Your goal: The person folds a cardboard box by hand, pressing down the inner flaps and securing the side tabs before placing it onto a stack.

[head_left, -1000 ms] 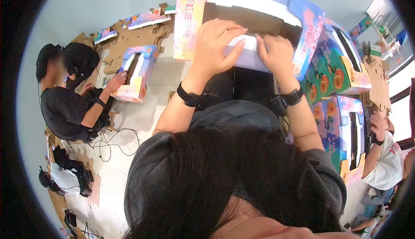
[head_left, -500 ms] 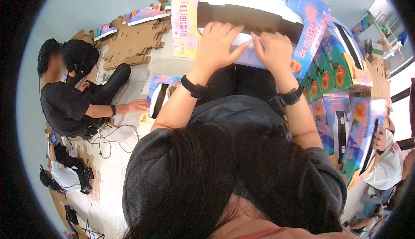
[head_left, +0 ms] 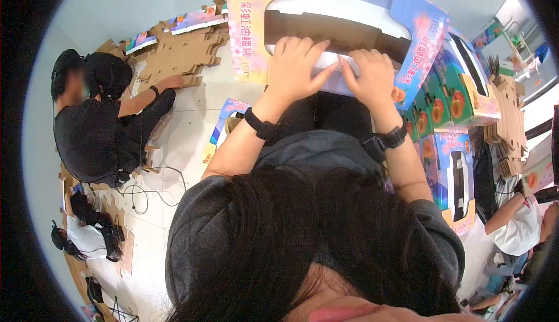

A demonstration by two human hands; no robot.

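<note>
The large printed cardboard fruit box (head_left: 349,25), blue and pink with peach pictures and a long window cut-out, rests against the person's lap with the open window facing up, which puts its near edge within reach of both hands. The left hand (head_left: 294,68) lies flat with fingers spread on the white inner flap (head_left: 335,71) at the near rim of the window; the right hand (head_left: 370,77) presses the same flap from the other side, fingers curled over its edge. Both hands bear down on the flap rather than closing around it, apparently to fold it inward along its crease. A black wristband (head_left: 260,125) sits on the left wrist, a black watch (head_left: 391,138) on the right.

Finished boxes of the same print (head_left: 460,100) are stacked just to the right. Flat brown cardboard blanks (head_left: 174,60) lie on the floor to the left, where a seated person in black (head_left: 93,129) reaches toward them
</note>
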